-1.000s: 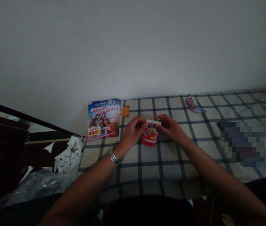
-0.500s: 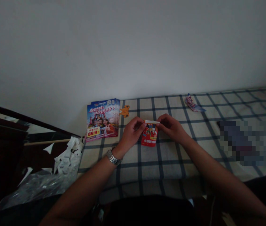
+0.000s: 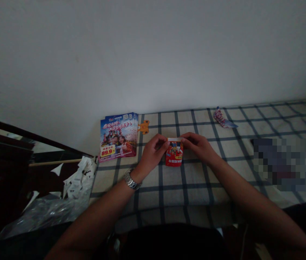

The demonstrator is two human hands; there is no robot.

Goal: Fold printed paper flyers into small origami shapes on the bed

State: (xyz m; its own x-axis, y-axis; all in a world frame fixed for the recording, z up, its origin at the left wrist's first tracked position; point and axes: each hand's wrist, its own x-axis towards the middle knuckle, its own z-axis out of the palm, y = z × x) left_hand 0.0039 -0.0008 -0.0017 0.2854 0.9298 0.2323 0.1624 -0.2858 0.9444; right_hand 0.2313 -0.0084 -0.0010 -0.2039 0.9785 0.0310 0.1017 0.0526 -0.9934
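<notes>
A small red printed paper, with cartoon figures and a white folded strip along its top edge, is held above the checked cloth. My left hand pinches its upper left corner between thumb and fingers. At the upper right corner, my right hand pinches it the same way. The lettering on the paper appears upside down from here. A metal watch is on my left wrist. Left of my hands lies a stack of blue and pink flyers.
A checked cloth covers the surface against a white wall. A crumpled printed paper lies at the back right, and a dark blurred-out object further right. Torn white paper and clear plastic are at the left.
The red paper's lower part has swung slightly to the right and curled a little. Both hands keep their pinch at nearly the same place.
</notes>
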